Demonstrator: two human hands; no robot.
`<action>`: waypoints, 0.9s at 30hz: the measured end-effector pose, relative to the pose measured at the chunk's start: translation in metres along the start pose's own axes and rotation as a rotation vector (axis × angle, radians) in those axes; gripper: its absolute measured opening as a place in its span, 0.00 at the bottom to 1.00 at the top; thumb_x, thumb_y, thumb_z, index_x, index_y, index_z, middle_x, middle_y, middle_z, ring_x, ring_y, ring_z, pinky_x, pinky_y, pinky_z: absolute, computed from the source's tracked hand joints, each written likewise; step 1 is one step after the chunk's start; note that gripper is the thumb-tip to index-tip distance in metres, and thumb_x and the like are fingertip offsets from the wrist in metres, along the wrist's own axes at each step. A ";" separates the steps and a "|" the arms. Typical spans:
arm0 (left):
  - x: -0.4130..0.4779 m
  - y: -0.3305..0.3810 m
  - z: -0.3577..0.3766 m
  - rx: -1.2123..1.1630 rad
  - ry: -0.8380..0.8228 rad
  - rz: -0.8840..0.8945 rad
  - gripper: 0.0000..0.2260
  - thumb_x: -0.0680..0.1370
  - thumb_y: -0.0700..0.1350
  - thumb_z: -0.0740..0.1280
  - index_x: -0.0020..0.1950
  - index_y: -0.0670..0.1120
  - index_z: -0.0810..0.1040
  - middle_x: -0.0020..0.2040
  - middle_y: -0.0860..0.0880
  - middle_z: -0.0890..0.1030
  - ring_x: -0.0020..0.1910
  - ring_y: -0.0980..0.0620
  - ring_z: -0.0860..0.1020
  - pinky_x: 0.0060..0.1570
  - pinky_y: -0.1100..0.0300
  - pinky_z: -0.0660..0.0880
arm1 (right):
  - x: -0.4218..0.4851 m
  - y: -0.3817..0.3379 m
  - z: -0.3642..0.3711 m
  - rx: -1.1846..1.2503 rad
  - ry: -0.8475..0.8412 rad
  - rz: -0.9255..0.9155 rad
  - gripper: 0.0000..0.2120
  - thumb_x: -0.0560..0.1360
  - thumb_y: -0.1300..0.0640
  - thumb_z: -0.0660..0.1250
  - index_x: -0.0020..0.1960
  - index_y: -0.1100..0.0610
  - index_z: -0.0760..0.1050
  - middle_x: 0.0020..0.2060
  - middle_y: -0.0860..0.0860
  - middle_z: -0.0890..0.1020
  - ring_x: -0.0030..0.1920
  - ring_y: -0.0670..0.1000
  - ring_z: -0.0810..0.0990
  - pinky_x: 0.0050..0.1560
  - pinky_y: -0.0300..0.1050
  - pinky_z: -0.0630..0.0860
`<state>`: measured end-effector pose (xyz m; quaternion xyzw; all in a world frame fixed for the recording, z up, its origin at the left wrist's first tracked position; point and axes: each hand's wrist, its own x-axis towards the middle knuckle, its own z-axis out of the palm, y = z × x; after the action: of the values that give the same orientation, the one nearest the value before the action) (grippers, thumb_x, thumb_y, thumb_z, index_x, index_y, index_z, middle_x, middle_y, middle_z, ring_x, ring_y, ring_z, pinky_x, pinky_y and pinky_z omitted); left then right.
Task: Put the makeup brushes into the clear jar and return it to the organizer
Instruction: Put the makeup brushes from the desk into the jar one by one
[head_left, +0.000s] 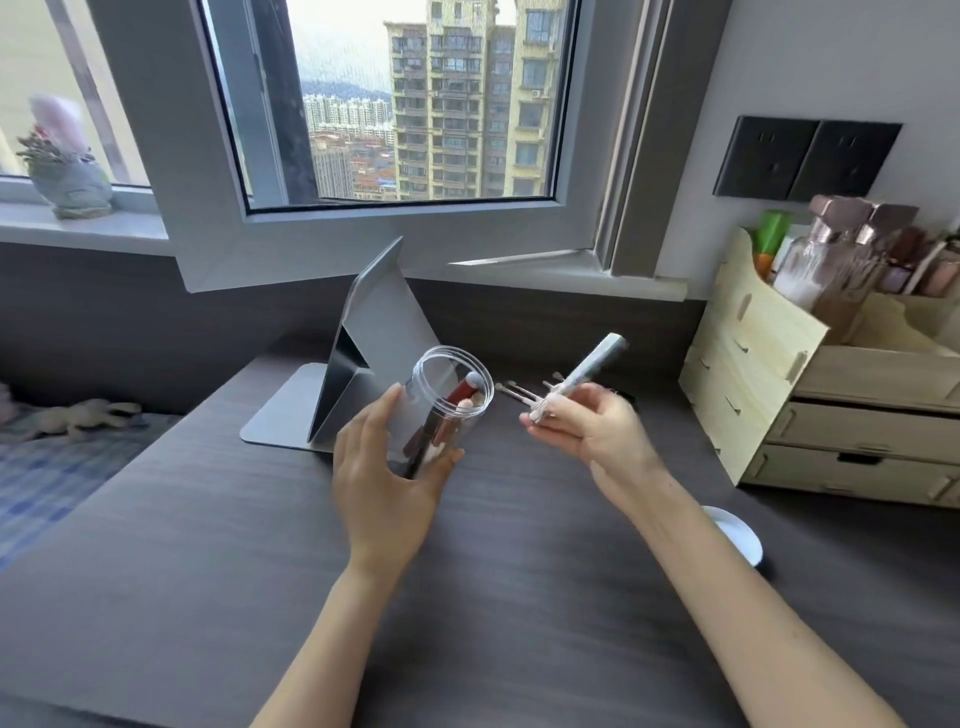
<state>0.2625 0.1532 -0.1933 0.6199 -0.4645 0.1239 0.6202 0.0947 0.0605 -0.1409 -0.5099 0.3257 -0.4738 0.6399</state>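
Note:
My left hand (387, 478) grips the clear jar (441, 410) above the dark desk, tilted with its open mouth toward the upper right. Inside the jar lie a red-handled brush and a dark one. My right hand (592, 428) holds a silver makeup brush (587, 371) just right of the jar's mouth, its handle pointing up and right. Behind that hand, several thin brushes (519, 391) lie on the desk. The pale wooden organizer (769, 353) stands at the right edge of the desk, with bottles and cosmetics in its top compartments.
A grey folding mirror stand (358, 364) stands right behind the jar. A white round dish (737, 530) lies on the desk by my right forearm. The open window frame (218, 223) juts over the back of the desk. A bed with a plush toy is at left.

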 end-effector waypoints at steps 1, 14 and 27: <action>0.000 0.001 0.000 -0.006 -0.022 0.021 0.35 0.61 0.47 0.80 0.64 0.53 0.69 0.55 0.55 0.74 0.52 0.51 0.73 0.55 0.63 0.68 | -0.011 -0.008 -0.003 0.018 0.024 -0.060 0.03 0.74 0.68 0.65 0.43 0.62 0.74 0.38 0.58 0.80 0.41 0.55 0.83 0.48 0.46 0.82; -0.012 0.013 0.006 0.004 -0.256 0.253 0.32 0.61 0.49 0.77 0.62 0.46 0.73 0.57 0.51 0.77 0.56 0.53 0.72 0.58 0.73 0.63 | -0.057 -0.035 0.022 -0.856 0.035 -0.358 0.04 0.71 0.54 0.70 0.44 0.50 0.82 0.38 0.47 0.86 0.41 0.47 0.83 0.46 0.47 0.80; -0.010 0.011 0.004 -0.018 -0.220 0.133 0.32 0.59 0.48 0.77 0.62 0.46 0.73 0.56 0.53 0.76 0.54 0.53 0.71 0.55 0.77 0.61 | -0.017 -0.008 -0.016 -0.643 0.340 -0.323 0.03 0.72 0.60 0.68 0.40 0.57 0.81 0.34 0.48 0.82 0.37 0.46 0.79 0.43 0.45 0.77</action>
<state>0.2470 0.1561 -0.1940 0.5920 -0.5708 0.0920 0.5615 0.0725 0.0703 -0.1384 -0.6433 0.4742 -0.5198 0.3018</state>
